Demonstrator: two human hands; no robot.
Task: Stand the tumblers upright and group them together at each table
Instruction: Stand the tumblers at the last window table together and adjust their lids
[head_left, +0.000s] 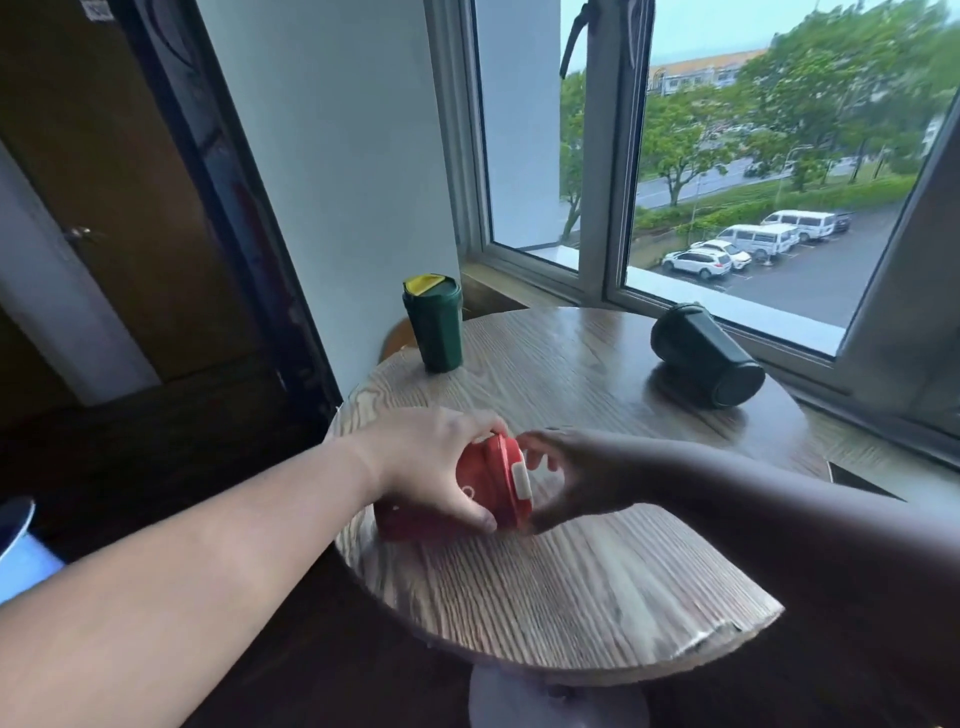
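Hands share a red tumbler (488, 488) lying sideways at the worktop's (571, 571) near-left edge: left hand (431, 467) in a closed grip around its body, right hand (576, 480) cupping its lid.

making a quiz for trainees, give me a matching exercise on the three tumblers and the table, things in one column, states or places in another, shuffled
Things:
1. red tumbler
2. green tumbler with yellow flap
3. dark green tumbler
4. round table

States:
a. lies on its side near the window
b. wood-grain top, bears all three
c. stands upright at the far left edge
d. tipped, held in both hands

Pairs: 1-d, 2-c, 3-a, 4-b
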